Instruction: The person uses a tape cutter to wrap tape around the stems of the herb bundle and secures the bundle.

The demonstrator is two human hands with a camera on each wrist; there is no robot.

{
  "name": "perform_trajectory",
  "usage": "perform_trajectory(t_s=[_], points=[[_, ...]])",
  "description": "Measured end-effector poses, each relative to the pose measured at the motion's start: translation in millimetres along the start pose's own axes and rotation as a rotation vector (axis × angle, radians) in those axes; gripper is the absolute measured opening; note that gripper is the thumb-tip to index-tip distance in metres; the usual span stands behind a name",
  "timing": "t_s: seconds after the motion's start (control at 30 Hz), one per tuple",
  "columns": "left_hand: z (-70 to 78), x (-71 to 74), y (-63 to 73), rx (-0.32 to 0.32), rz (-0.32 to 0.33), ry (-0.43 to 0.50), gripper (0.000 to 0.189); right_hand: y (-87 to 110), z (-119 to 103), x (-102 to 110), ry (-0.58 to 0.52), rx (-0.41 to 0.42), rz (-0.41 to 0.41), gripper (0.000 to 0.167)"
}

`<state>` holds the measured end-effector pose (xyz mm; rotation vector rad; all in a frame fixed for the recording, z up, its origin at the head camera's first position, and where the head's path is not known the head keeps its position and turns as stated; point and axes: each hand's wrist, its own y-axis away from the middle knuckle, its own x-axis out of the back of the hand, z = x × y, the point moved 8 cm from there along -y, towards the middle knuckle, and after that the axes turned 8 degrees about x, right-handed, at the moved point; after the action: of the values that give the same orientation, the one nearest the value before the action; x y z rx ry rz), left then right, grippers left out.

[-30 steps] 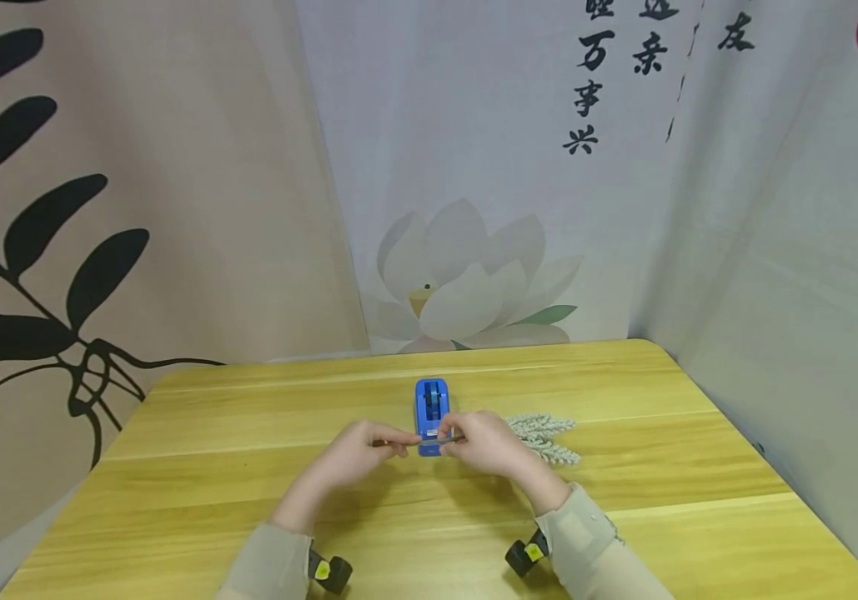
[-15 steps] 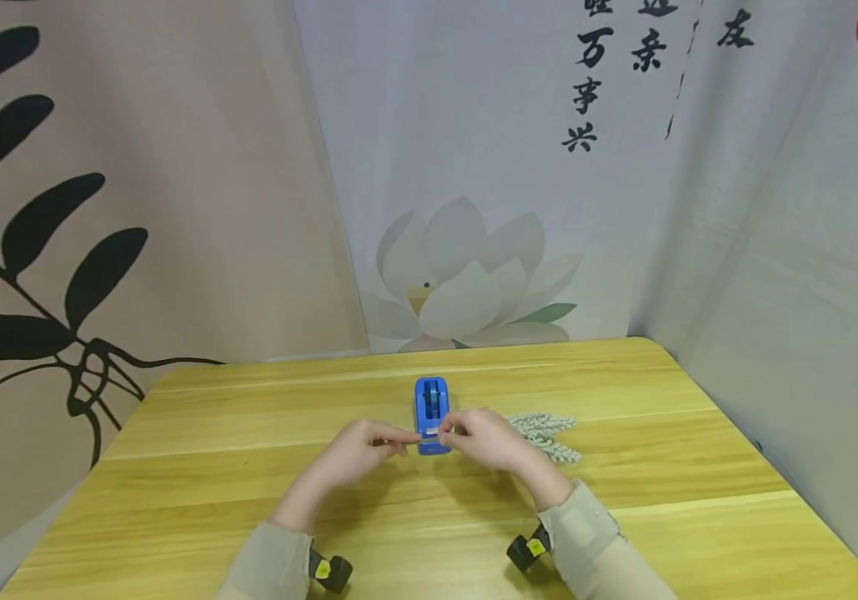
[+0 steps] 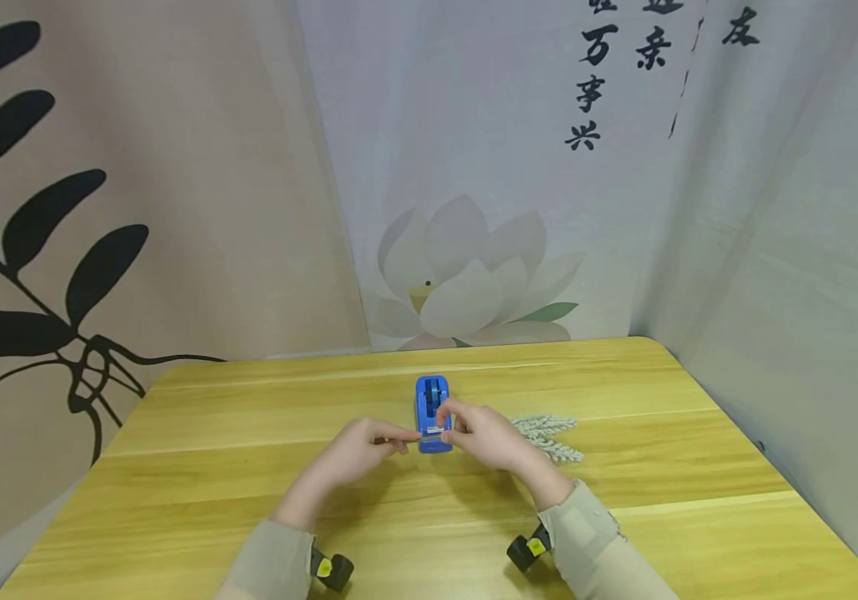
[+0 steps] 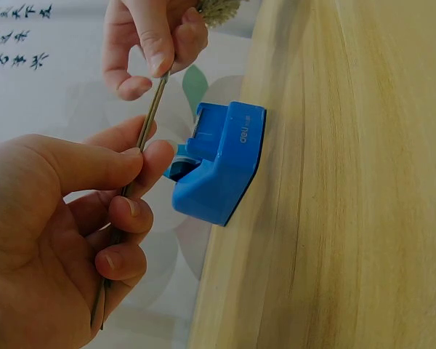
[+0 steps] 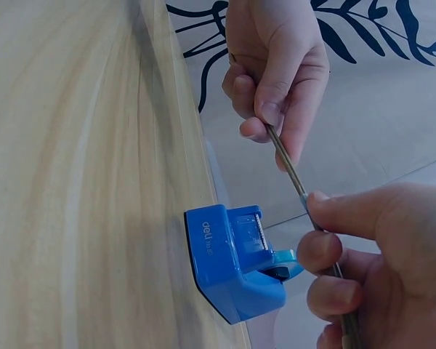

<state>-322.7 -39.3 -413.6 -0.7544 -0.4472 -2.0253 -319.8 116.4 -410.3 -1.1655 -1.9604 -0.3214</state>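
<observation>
Between the two hands runs a thin bundle of brownish stems (image 4: 154, 109). Their grey-green, knobbly sprig heads (image 3: 547, 437) stick out beyond the right hand in the head view. My left hand (image 3: 361, 450) pinches the stems between thumb and index finger, with their ends along its curled fingers in the left wrist view. My right hand (image 5: 378, 247) has its thumb on the stems and fingers curled round them; a small shiny band shows by the thumb. Just beyond the hands stands a blue tape dispenser (image 4: 236, 160), its front partly overlapped by the right fingers in the head view.
The wooden table (image 3: 211, 500) carries the dispenser. Behind it hangs a pale printed curtain (image 3: 248, 208) with a lotus, dark leaves and writing. A wrist camera (image 3: 334, 572) sits under the left sleeve, another camera (image 3: 526, 550) under the right.
My right index finger has lifted and parted from the thumb near the stems. The left hand and the dispenser have stayed in place.
</observation>
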Motion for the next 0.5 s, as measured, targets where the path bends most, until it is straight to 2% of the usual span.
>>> perform_trajectory(t_s=[0.2, 0.5], points=[[2.9, 1.1, 0.9, -0.014, 0.005, 0.007, 0.036, -0.2, -0.7, 0.0, 0.008, 0.018, 0.007, 0.003], [-2.2, -0.7, -2.0, -0.004, 0.012, -0.007, 0.035, -0.6, 1.2, 1.4, 0.007, -0.021, 0.032, 0.008]])
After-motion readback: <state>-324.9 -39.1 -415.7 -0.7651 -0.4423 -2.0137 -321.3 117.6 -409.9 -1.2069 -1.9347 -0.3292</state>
